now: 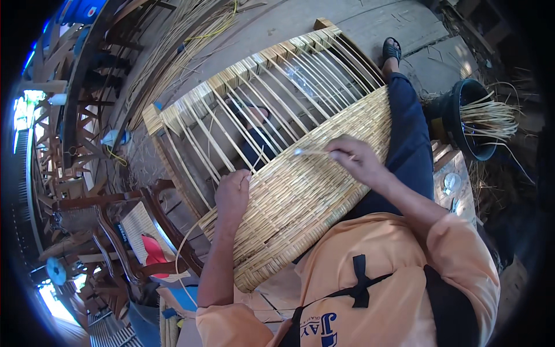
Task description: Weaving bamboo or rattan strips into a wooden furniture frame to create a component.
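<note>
A wooden frame lies across my lap, its near part covered by a tight woven cane panel (312, 179). Bare cane strands (277, 92) run from the weave's edge to the far rail (231, 72). My left hand (232, 195) is closed at the left of this edge, pinching a cane strand (258, 159) whose end sticks up past the fingers. Over the weave, my right hand (359, 162) grips a thin pale strip (315, 152) that points left. Its tip looks bright, and I cannot tell whether it is a tool or cane. A loose strand (186, 240) trails beside my left forearm.
On the right stands a black bucket (477, 151) with a bundle of cane strands (491, 120). Long canes (167, 63) lie on the floor at the far left. A dark wooden chair frame (156, 225) stands near my left arm. A small round container (452, 183) sits on the right.
</note>
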The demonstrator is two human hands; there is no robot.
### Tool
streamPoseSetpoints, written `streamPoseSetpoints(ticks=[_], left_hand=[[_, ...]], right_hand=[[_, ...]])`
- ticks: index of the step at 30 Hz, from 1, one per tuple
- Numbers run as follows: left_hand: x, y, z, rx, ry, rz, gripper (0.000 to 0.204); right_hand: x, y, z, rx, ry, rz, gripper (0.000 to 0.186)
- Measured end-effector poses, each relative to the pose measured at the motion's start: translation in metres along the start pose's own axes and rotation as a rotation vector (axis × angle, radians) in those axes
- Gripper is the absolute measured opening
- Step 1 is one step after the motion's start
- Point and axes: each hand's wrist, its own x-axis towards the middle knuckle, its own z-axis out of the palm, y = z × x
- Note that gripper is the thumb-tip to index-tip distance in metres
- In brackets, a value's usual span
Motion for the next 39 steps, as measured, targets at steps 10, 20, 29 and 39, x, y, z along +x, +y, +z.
streamPoseSetpoints(ticks=[10,20,29,39], left_hand=[[0.011,-0.013,-0.008,-0.353,-0.206,-0.194,0.019],[0.011,-0.001,-0.012,-0.351,-0.203,-0.282,0.019],[0.007,0.0,-0.011,-0.29,-0.15,-0.171,0.017],[0.009,-0.001,-0.009,-0.281,-0.162,-0.17,0.021]], right_hand=[[0.041,0.026,0.092,-0.173,-0.122,-0.105,0.012],[0.044,0.021,0.1,-0.178,-0.052,-0.064,0.012],[0.043,0.026,0.1,-0.102,0.011,0.05,0.011],[0.039,0.023,0.101,-0.147,-0.107,0.016,0.013]])
